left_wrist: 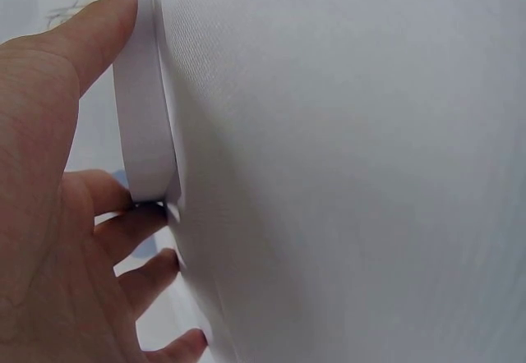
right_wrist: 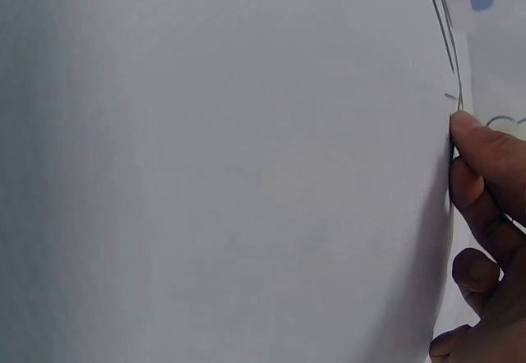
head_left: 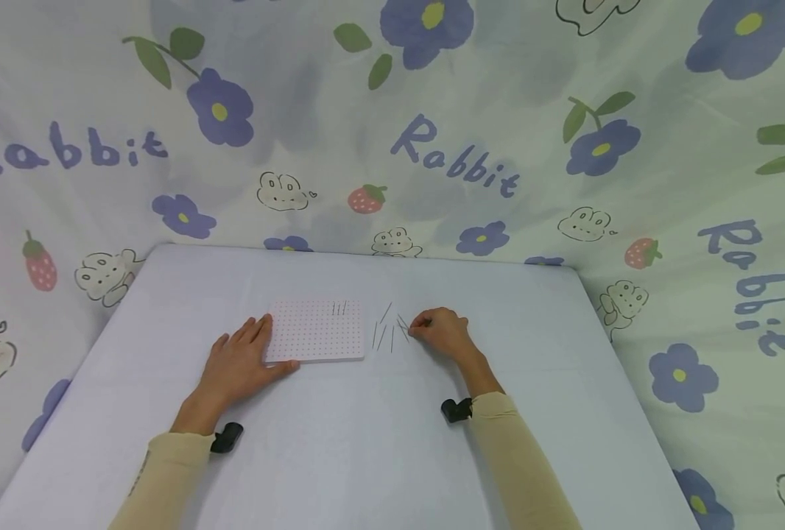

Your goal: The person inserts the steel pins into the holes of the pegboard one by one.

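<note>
A white board (head_left: 316, 331) with rows of small dots lies on the table, and three thin dark sticks (head_left: 339, 308) show at its upper right. My left hand (head_left: 236, 366) rests at the board's left side with spread fingers, its thumb along the front edge. In the left wrist view, the thumb (left_wrist: 111, 26) touches the board's side (left_wrist: 144, 117). To the right of the board lie several thin, needle-like sticks (head_left: 384, 337). My right hand (head_left: 444, 333) is at their right end, with thumb and forefinger pinching one thin stick (right_wrist: 451, 137), partly hidden by the fingertips.
The table (head_left: 339, 456) is covered with a plain white cloth. Behind it and at the sides hangs a patterned curtain (head_left: 313, 110) with flowers, rabbits and strawberries. A small black camera (head_left: 456, 410) sits at the right wrist and another black camera (head_left: 227, 438) at the left.
</note>
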Demonstrator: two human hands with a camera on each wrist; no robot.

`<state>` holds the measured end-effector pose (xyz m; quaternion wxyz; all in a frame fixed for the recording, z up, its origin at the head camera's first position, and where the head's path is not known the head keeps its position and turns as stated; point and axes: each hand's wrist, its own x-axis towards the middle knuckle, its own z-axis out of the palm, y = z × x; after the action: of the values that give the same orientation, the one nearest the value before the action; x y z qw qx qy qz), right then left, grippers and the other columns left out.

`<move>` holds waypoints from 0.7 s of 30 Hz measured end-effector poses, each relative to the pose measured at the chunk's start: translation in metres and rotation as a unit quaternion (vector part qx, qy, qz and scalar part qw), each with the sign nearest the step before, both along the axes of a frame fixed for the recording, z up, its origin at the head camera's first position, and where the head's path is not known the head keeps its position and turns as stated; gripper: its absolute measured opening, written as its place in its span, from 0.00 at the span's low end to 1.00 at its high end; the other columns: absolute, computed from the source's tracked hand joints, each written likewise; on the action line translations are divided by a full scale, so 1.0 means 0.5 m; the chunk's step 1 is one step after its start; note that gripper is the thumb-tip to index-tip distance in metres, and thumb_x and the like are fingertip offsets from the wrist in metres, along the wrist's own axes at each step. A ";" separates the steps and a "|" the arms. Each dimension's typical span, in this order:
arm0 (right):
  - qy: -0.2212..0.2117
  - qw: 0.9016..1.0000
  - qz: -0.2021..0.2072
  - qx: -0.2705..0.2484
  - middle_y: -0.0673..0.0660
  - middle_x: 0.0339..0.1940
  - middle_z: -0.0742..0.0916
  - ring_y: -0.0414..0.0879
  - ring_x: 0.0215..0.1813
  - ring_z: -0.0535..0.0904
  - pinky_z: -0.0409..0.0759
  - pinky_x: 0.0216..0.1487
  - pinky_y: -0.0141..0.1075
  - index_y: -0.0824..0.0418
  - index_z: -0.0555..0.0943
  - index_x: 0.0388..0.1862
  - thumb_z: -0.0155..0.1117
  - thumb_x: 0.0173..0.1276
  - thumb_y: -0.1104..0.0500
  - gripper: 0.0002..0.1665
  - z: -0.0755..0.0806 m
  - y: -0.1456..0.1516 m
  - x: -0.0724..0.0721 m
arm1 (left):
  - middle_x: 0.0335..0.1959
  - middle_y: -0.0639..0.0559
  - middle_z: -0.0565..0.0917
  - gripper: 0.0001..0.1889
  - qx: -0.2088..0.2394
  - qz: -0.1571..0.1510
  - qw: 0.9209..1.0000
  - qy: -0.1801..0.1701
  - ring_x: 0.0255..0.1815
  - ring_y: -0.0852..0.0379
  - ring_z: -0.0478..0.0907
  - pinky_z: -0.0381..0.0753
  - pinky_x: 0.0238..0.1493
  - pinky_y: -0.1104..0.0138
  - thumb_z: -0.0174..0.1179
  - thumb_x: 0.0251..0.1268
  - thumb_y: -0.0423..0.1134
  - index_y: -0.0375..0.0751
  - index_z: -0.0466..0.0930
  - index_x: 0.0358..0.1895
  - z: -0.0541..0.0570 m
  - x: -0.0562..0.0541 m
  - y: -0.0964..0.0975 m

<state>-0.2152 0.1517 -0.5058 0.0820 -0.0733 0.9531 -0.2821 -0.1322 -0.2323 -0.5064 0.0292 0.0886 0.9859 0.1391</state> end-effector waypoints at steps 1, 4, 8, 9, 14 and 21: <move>-0.002 1.000 0.003 0.004 0.43 0.32 0.87 0.49 0.49 0.82 0.61 0.63 0.63 0.48 0.89 0.34 0.71 0.67 0.49 0.06 0.000 0.000 -0.001 | 0.78 0.32 0.58 0.59 0.000 0.000 1.000 0.001 0.78 0.31 0.53 0.50 0.70 0.31 0.58 0.60 0.73 0.28 0.52 0.78 0.000 0.000 0.000; -0.005 1.000 0.011 0.014 0.43 0.33 0.87 0.48 0.49 0.82 0.62 0.63 0.62 0.48 0.89 0.35 0.70 0.68 0.49 0.07 -0.001 0.000 -0.003 | 0.78 0.32 0.59 0.59 0.000 0.000 1.000 0.002 0.78 0.31 0.53 0.50 0.70 0.31 0.58 0.60 0.73 0.27 0.52 0.78 0.001 0.001 0.001; -0.004 1.000 0.019 0.014 0.44 0.33 0.87 0.47 0.48 0.82 0.62 0.62 0.62 0.49 0.89 0.36 0.69 0.69 0.49 0.07 -0.001 0.001 -0.005 | 0.78 0.32 0.59 0.59 0.001 0.001 1.000 0.005 0.78 0.32 0.53 0.50 0.70 0.31 0.58 0.59 0.74 0.28 0.52 0.78 0.000 0.001 0.002; -0.005 1.000 0.021 0.011 0.44 0.33 0.87 0.47 0.48 0.82 0.62 0.62 0.62 0.49 0.89 0.36 0.69 0.69 0.49 0.07 -0.001 0.001 -0.005 | 0.78 0.32 0.59 0.59 0.001 0.001 1.000 0.006 0.78 0.32 0.53 0.50 0.70 0.31 0.58 0.59 0.74 0.28 0.53 0.78 0.000 0.001 0.002; -0.003 1.000 0.027 0.004 0.44 0.33 0.87 0.47 0.48 0.82 0.64 0.59 0.60 0.50 0.89 0.35 0.68 0.69 0.50 0.07 -0.002 0.003 -0.005 | 0.78 0.32 0.59 0.60 0.000 -0.001 1.000 0.004 0.78 0.31 0.53 0.50 0.70 0.31 0.56 0.59 0.76 0.28 0.52 0.78 -0.001 0.000 0.001; -0.001 0.999 0.033 -0.001 0.43 0.33 0.88 0.45 0.46 0.82 0.64 0.56 0.57 0.49 0.88 0.34 0.69 0.69 0.50 0.07 0.000 0.004 -0.005 | 0.78 0.33 0.59 0.59 0.000 0.000 1.000 0.008 0.78 0.32 0.53 0.50 0.70 0.31 0.57 0.59 0.74 0.28 0.52 0.78 -0.002 0.000 0.002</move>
<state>-0.2179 0.1536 -0.5055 0.0924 -0.1040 0.9498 -0.2803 -0.1322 -0.2314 -0.5074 0.0215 0.0894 0.9861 0.1382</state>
